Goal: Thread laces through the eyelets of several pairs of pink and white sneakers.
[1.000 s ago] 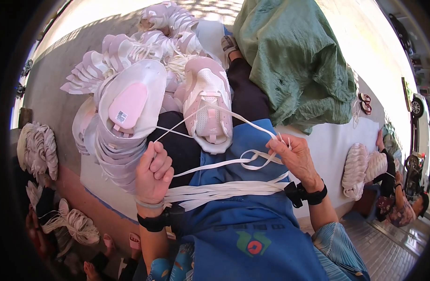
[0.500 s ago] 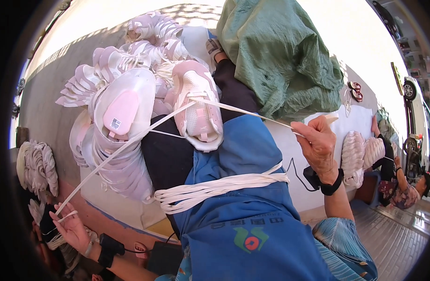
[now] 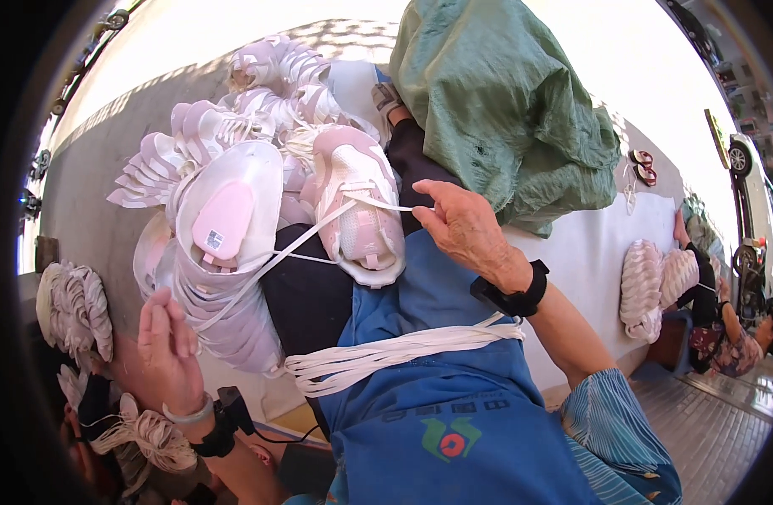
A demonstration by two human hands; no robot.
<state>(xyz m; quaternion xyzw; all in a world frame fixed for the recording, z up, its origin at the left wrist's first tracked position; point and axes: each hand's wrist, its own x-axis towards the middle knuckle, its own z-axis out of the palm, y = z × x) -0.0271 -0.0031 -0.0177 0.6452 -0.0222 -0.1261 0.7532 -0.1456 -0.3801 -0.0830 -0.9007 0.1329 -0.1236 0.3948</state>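
Note:
A pink-and-white sneaker (image 3: 359, 202) lies on my lap, its toe pointing away from me and a white lace (image 3: 306, 229) threaded through it. Just right of the sneaker, my right hand (image 3: 466, 229) pinches one end of this lace between thumb and fingertips. My left hand (image 3: 166, 349) is raised at the lower left, fingers mostly stretched upward and loosely together. The other lace end sags down toward its fingers; I see no firm grip on it. Beside the sneaker stands a stack of pale shoe uppers (image 3: 226, 286), with a pink insole-like piece (image 3: 224, 220) on top.
A bundle of white laces (image 3: 403, 349) is tied across my blue apron (image 3: 496, 421). More pale shoe parts (image 3: 201, 139) are piled beyond the stack. A green sack (image 3: 504, 109) lies ahead on the right. Another person (image 3: 727, 337) sits far right, near woven-looking shoe bundles (image 3: 643, 290).
My right hand has moved left, close to the sneaker, still pinching its lace. My left hand has risen toward the stack, and its lace has gone from taut to slack.

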